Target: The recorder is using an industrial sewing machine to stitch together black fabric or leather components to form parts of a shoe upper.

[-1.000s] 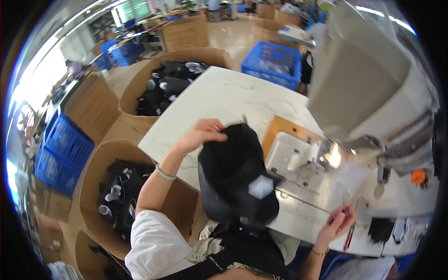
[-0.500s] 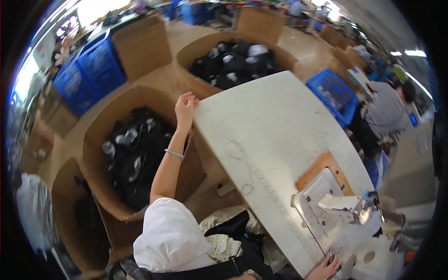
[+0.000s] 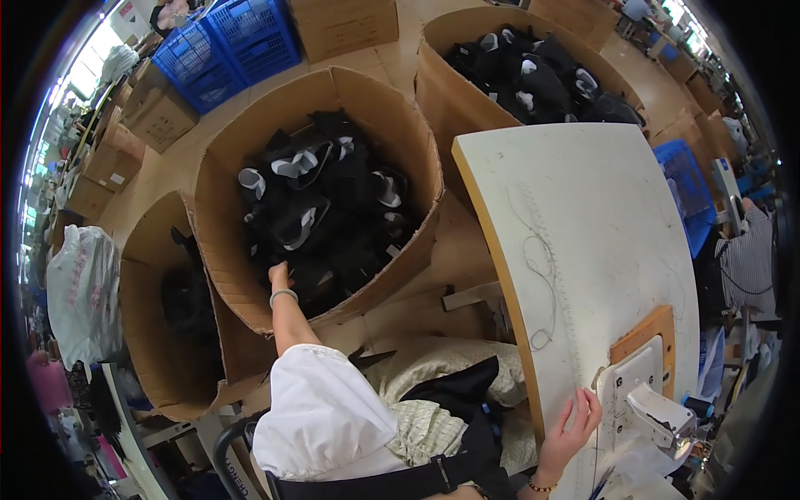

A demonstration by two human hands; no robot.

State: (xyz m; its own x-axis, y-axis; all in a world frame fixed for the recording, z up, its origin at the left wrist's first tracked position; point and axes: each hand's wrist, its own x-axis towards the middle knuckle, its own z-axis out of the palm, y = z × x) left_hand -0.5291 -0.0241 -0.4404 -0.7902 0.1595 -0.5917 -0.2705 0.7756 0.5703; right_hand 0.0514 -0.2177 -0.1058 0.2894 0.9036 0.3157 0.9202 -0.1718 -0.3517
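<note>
My left hand [image 3: 279,275] reaches into a cardboard box at the near edge of a heap of black fabric pieces with white and grey parts [image 3: 321,187]. Its fingers are mostly hidden against the dark cloth, so I cannot see whether they grip a piece. My right hand [image 3: 570,427] rests at the near edge of the white table [image 3: 492,167], fingers stretched and apart with nothing in them. Just to its right stands a white sewing machine [image 3: 658,412] on a plate set into the table. A loose thread [image 3: 542,283] lies curled on the tabletop.
The large cardboard box [image 3: 225,275] under my left arm stands left of the table. Another box [image 3: 171,367] with dark contents is at its left, and one [image 3: 446,92] with more black pieces behind. Blue crates [image 3: 225,54] stand far left; a person in stripes [image 3: 747,262] sits at right.
My view has swung left. My left hand has gone from the table's far left corner into the box of black pieces. My right hand has left the small dark tool beside the machine and opened.
</note>
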